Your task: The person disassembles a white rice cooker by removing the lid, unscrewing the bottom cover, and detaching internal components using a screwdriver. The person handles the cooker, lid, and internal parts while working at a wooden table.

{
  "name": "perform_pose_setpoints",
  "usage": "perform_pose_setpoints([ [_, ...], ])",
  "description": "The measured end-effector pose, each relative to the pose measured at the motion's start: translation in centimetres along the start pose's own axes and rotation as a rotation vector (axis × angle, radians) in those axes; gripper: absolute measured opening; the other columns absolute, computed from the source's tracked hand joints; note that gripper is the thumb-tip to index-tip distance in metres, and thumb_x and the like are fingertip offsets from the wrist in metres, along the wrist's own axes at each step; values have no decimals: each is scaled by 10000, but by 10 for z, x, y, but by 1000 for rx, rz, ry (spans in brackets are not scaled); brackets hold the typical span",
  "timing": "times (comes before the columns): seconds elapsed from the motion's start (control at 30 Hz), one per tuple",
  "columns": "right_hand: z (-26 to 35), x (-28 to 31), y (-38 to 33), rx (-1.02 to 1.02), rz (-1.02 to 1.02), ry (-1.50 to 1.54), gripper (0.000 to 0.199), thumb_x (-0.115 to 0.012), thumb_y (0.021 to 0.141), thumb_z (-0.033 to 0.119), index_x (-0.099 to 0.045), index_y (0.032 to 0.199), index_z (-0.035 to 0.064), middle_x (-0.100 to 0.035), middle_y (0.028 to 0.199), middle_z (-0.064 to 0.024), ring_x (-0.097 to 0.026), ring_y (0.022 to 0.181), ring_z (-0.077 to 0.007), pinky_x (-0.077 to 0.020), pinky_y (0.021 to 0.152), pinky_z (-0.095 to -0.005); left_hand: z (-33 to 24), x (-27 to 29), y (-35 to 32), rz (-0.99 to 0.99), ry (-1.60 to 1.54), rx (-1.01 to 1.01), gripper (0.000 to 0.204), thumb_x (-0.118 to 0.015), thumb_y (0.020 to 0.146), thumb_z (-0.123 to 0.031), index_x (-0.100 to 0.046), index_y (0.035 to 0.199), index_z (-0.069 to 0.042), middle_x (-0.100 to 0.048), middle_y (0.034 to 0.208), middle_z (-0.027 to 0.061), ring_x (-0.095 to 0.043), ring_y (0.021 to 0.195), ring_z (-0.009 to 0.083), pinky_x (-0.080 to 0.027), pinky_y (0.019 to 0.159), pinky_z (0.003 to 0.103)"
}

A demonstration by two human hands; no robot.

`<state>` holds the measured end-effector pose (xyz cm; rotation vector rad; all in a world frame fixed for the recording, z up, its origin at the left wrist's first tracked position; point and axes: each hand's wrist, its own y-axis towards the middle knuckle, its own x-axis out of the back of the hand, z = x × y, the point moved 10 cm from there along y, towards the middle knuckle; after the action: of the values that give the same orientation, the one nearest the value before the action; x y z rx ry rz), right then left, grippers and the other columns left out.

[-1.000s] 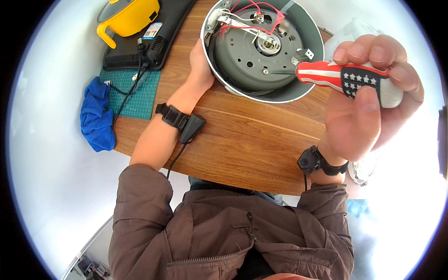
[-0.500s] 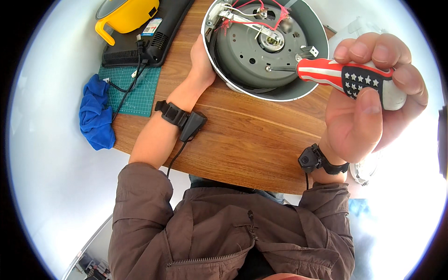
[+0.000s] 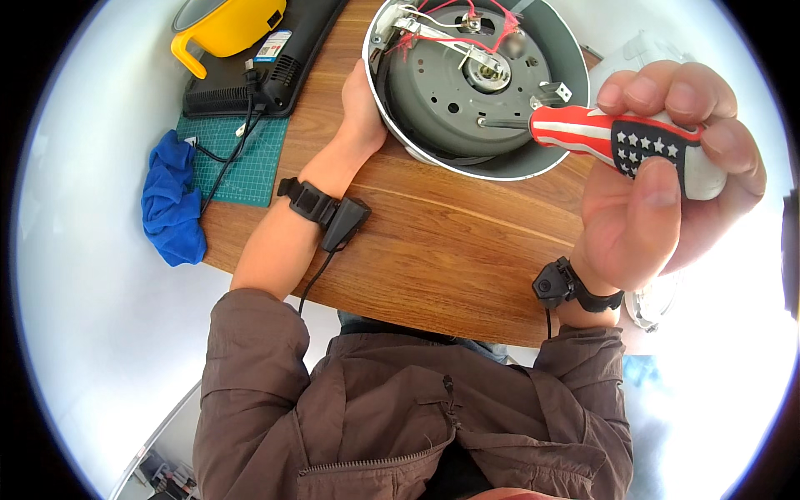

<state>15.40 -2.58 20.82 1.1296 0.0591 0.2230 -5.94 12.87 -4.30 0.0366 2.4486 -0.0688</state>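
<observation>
A round metal rice cooker body (image 3: pixel 569 58), its inside facing up, stands tilted at the far middle of the table. My left hand (image 3: pixel 363 114) grips its left wall, with the fingertips hidden behind it. Inside are a grey domed plate (image 3: pixel 421 104), red wires (image 3: pixel 454 39) and a metal bracket strip (image 3: pixel 446 42). My right hand (image 3: pixel 637 221) is closed round the handle of a screwdriver (image 3: pixel 575 131) in red, white and dark blue with stars. The screwdriver's shaft points left, and its tip meets the plate near the lower edge, where a small screw seems to sit.
On the left, a yellow pot with a handle (image 3: pixel 229 29) rests on a black appliance (image 3: pixel 292 75) with a cable. A green cutting mat (image 3: pixel 250 171) and a blue cloth (image 3: pixel 172 200) lie nearer. A clear plastic container (image 3: pixel 654 50) is behind my right hand.
The rice cooker body has shifted very slightly to the right. Both hands keep their hold, and the screwdriver stays almost in place with its tip at the same spot.
</observation>
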Motion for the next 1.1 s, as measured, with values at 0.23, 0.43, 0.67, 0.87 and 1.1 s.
perform_pose_setpoints([
  [0.23,2,1,4,27,29,-76,372,-569,958,24,-485,1316,83,-518,1216,-214,-581,1076,-305,-561,868,-489,4,9,6,6,-5,3,409,-458,1068,-334,-653,1239,-17,-712,1160,85,-685,999,175,-564,881,330],
  [0.43,-1,6,1,20,-18,-101,364,-562,960,30,-478,1312,59,-528,1203,-219,-593,1065,-309,-570,881,-492,4,2,2,-12,-28,39,408,-451,1066,-316,-649,1256,-15,-712,1167,83,-683,1013,177,-561,894,331],
  [0.67,14,-18,21,39,52,-505,629,-794,897,356,-552,1307,-55,-646,1053,-172,-659,933,-249,-562,819,-384,7,5,5,24,-68,40,403,-451,1072,-308,-640,1276,-16,-708,1187,87,-681,1041,181,-563,910,338],
  [0.87,11,-11,15,-49,-74,-454,948,-915,696,421,-496,1381,-83,-696,1121,-204,-702,998,-290,-594,861,-369,6,7,6,-12,-58,36,399,-448,1080,-307,-624,1297,-22,-706,1192,90,-681,1042,184,-563,911,335],
  [1.1,7,-7,14,-63,-142,-451,947,-868,751,400,-402,1433,-64,-632,1273,-266,-674,1111,-320,-587,928,-423,1,-2,2,70,-49,0,403,-427,1094,-296,-606,1328,-21,-693,1234,94,-680,1086,195,-569,949,351],
])
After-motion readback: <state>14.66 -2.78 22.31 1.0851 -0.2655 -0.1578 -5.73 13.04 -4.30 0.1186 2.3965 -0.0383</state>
